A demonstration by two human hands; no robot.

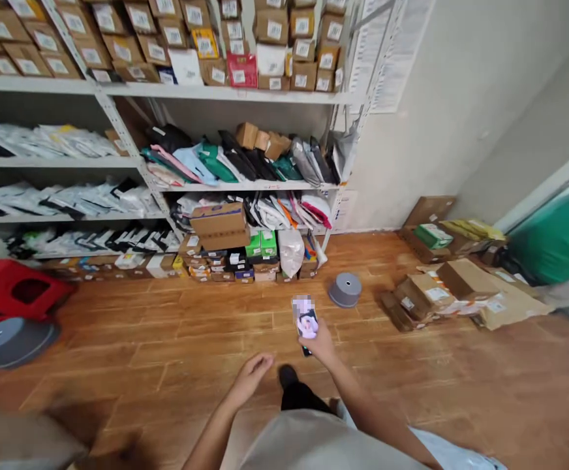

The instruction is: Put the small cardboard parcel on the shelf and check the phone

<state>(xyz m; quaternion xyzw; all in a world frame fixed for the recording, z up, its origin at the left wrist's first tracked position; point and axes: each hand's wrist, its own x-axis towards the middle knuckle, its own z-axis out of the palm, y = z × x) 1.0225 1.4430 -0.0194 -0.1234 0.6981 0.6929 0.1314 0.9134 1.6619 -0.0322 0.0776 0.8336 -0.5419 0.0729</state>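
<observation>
My right hand (320, 342) is wrapped around a smartphone (308, 324), held upright in front of me above the wooden floor. Its screen is lit, with a picture on it partly blurred out. To the left, my left hand (254, 373) hangs in the air with its fingers curled together, and I see nothing in it. Below the hands, a dark shoe (288, 375) and dark trouser leg show on the floor.
A white metal shelf (226, 93) along the wall holds labelled cartons and bagged parcels. A grey round stool (345, 291) stands ahead. Flattened cardboard boxes (461, 287) and a green sack (558, 228) lie right. On the left are a red plastic stool (17, 281) and a grey one (13, 339).
</observation>
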